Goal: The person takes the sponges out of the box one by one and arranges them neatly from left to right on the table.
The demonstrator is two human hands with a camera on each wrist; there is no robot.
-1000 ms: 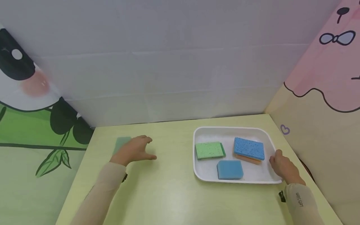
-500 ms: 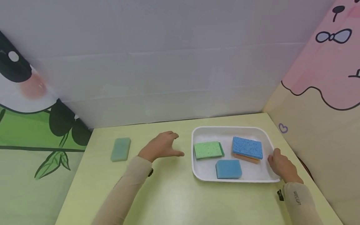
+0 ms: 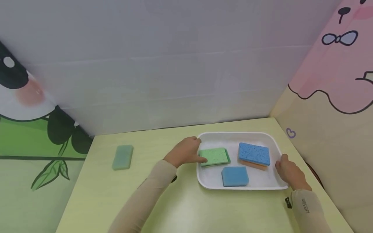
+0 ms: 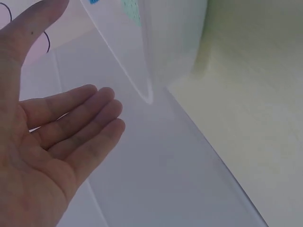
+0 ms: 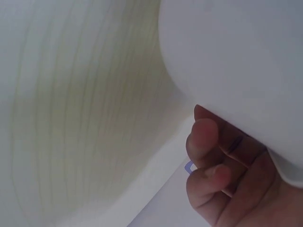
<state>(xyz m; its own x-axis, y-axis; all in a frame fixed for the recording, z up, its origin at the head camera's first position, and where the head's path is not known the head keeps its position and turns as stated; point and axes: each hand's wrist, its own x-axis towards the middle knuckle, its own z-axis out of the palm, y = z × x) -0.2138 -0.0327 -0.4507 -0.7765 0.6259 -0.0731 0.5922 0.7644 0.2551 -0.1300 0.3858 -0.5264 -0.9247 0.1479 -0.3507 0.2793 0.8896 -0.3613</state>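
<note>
A white tray (image 3: 210,180) holds several sponges on the table. At its left end my left hand (image 3: 185,152) is spread, thumb apart from the fingers, overlapping the rim in the head view. The left wrist view shows the same palm bare, with relaxed fingers (image 4: 78,116) beside the tray's corner. My right hand (image 3: 292,173) grips the right rim, its fingertips (image 5: 204,137) curled below the edge. Inside lie a light green sponge (image 3: 214,156) over a darker green one, a speckled blue sponge (image 3: 254,153) over an orange one (image 3: 253,165), and a plain blue sponge (image 3: 235,176) in front.
A pale green sponge (image 3: 122,157) lies by itself on the left of the yellow table (image 3: 180,207). Behind the table rises a grey-white wall (image 3: 169,77). Printed panels close off both sides, the right one (image 3: 329,142) near my right arm.
My left hand has moved right, away from the pale green sponge, to the tray's left end, still spread. The right hand keeps its hold on the tray. The head view has shifted slightly.
</note>
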